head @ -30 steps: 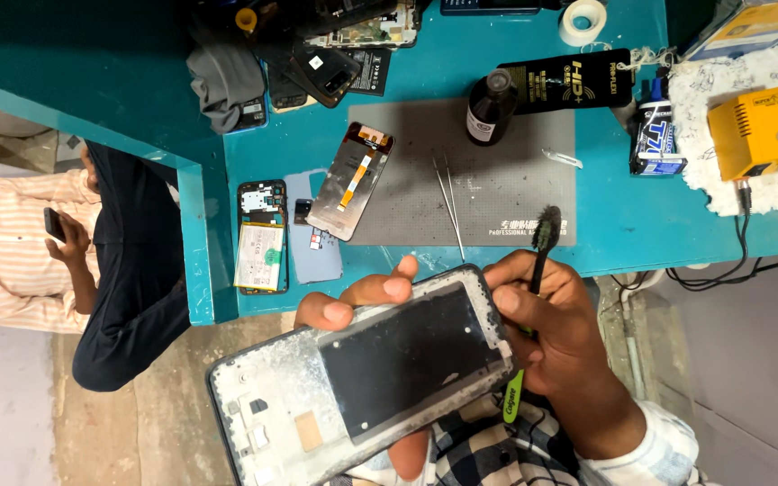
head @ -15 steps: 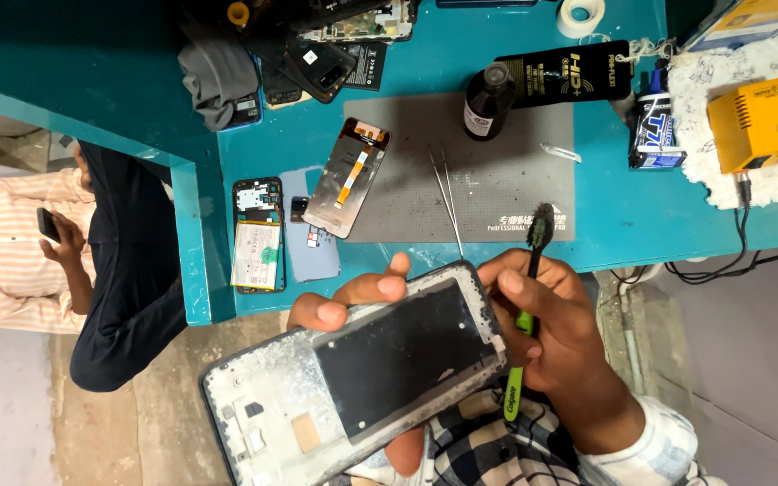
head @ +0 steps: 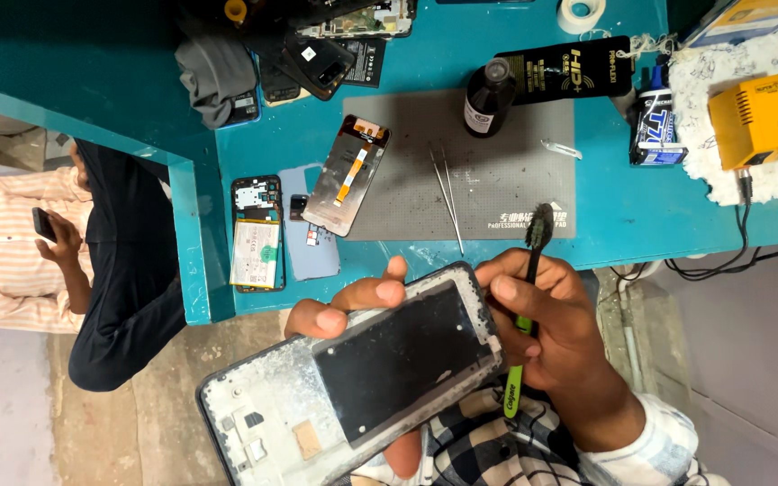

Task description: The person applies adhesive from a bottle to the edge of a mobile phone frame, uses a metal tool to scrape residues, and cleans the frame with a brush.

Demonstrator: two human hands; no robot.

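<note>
Left hand [head: 353, 310] grips stripped phone frame [head: 353, 378] from below, tilted, held low in front of teal desk [head: 605, 202] edge. Right hand [head: 551, 328] closed on green toothbrush [head: 529, 306], bristles up, thumb touching frame's top corner. Tweezers [head: 446, 193] on grey mat [head: 497, 180], well apart.

From my hands, I see open mat [head: 506, 184] at twelve o'clock, broken only by tweezers [head: 447, 193]. At eleven, the loose screen [head: 348, 175] and opened phone [head: 256, 233] block the table. The dark bottle [head: 488, 97] stands farther at twelve.
</note>
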